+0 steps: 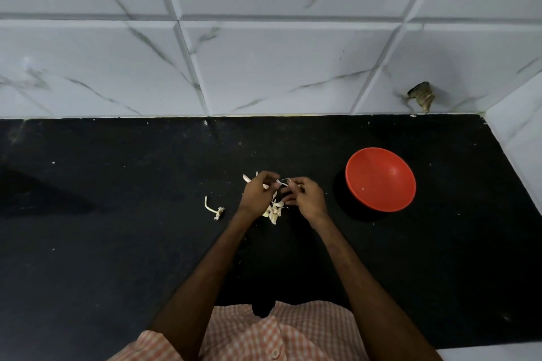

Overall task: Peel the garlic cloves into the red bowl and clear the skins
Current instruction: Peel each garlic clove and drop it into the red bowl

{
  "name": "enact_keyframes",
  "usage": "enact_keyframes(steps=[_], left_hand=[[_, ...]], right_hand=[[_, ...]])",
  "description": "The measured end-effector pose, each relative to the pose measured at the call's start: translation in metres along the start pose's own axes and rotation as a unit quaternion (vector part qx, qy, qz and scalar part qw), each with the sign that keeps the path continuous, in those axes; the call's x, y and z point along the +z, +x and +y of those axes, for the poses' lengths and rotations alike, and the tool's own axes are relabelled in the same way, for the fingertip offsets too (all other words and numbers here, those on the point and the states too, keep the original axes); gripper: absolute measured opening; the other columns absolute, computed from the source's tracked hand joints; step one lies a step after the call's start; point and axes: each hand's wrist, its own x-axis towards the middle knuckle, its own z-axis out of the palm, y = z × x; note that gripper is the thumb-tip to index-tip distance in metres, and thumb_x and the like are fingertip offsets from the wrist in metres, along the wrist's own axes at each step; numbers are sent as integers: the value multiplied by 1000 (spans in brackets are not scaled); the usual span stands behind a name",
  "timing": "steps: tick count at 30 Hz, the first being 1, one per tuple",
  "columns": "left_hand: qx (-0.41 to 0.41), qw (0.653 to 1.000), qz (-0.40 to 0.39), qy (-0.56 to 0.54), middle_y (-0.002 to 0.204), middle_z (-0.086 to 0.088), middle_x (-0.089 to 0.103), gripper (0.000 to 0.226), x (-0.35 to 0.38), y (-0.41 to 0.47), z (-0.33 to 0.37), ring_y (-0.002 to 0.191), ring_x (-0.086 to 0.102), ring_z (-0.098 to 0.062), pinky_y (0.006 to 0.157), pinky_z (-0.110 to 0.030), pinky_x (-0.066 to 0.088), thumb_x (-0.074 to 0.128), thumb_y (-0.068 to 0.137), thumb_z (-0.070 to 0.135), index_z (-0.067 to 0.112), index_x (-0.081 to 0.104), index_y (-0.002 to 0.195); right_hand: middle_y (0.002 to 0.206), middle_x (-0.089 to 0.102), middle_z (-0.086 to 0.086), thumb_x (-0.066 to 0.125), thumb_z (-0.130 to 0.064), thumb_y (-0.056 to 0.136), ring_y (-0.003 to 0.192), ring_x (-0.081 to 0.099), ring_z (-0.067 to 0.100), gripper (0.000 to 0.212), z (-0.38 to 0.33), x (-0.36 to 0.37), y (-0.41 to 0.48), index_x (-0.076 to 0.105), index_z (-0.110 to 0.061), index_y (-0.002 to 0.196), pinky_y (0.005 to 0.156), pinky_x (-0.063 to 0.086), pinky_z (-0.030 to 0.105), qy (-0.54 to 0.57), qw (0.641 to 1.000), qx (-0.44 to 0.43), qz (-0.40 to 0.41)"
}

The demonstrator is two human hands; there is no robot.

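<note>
Both hands, left hand point(258, 193) and right hand point(305, 196), pinch a clove point(282, 183) between them over the black surface point(117, 243). A pile of garlic point(274, 211) lies right beneath. Stem point(212, 208) off to the left, red bowl point(380, 155) well to the right.

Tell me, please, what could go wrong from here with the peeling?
The left hand and right hand pinch the garlic clove above the heap of skins, not the red bowl, so it may well drop among them. Fine skin flecks scattered on the black counter could be missed when clearing.
</note>
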Motion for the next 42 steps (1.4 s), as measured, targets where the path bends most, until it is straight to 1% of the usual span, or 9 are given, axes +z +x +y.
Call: enact_keyframes(steps=[6, 14, 18, 20, 23, 25, 29, 34, 42], left_hand=[[-30, 984, -34, -170, 95, -10, 69, 23, 1, -12, -2, 81, 67, -11, 70, -21, 54, 65, 96, 5, -1, 66, 118], [-28, 975, 18, -221, 79, 11, 71, 9, -3, -20, -4, 69, 66, 2, 57, -14, 49, 71, 92, 10, 19, 70, 94], [3, 979, 7, -202, 87, -2, 73, 8, -7, -22, -2, 76, 68, -4, 66, -17, 52, 73, 90, 8, 13, 68, 92], [16, 981, 3, -195, 89, -8, 72, 8, -6, -23, -2, 77, 69, -5, 68, -16, 52, 74, 89, 6, 9, 66, 92], [26, 980, 16, -198, 85, -7, 71, 9, -6, -23, 1, 76, 68, -13, 68, -24, 54, 74, 89, 9, 10, 67, 95], [33, 983, 34, -179, 88, -14, 70, 13, -7, -22, 1, 74, 63, -24, 71, -39, 53, 75, 88, 11, 11, 68, 99], [30, 982, 55, -178, 91, -15, 71, 18, -7, -22, 0, 77, 65, -26, 75, -47, 56, 76, 88, 14, 13, 69, 105], [14, 983, 92, -156, 85, -1, 74, 7, -8, -17, 2, 86, 71, -22, 82, -42, 58, 79, 86, 16, 14, 74, 89], [-48, 981, 85, -166, 85, 5, 74, 9, -2, -9, -4, 83, 70, -12, 77, -38, 57, 73, 91, 15, 19, 71, 84]], right_hand=[[70, 64, 0, 50, -24, 106, 56, 56, 7, 21, -6, 14, -4, 65, -10, 98, 49, 46, 19, -42, 999, -7, -2], [89, 65, 5, 45, -24, 106, 79, 60, 13, 29, -23, 31, -10, 67, -5, 102, 73, 49, 31, -124, 992, -34, 12], [92, 69, 12, 42, -26, 108, 84, 65, 22, 35, -25, 32, -13, 68, -4, 98, 78, 53, 41, -95, 995, -15, 14], [84, 68, 8, 43, -30, 108, 76, 65, 18, 38, -27, 30, -14, 68, -7, 91, 71, 53, 39, -75, 997, -10, 17], [60, 54, -2, 45, -37, 107, 51, 49, 6, 44, -32, 27, -16, 64, -13, 75, 51, 40, 24, -14, 1000, 1, 11], [61, 52, 1, 45, -38, 107, 47, 45, 6, 44, -33, 25, -17, 66, -9, 81, 44, 35, 20, 23, 1000, 19, -4], [74, 62, 7, 52, -29, 105, 57, 53, 9, 34, -31, 20, -19, 72, -4, 97, 50, 41, 23, 78, 996, 30, -40], [71, 65, 3, 59, -16, 101, 55, 56, 7, 20, -24, 15, -16, 72, 0, 103, 56, 50, 20, 95, 993, 22, -66], [91, 71, 9, 62, -6, 98, 71, 63, 8, 21, -17, -2, -11, 69, -1, 117, 71, 57, 22, 62, 991, 17, -116]])
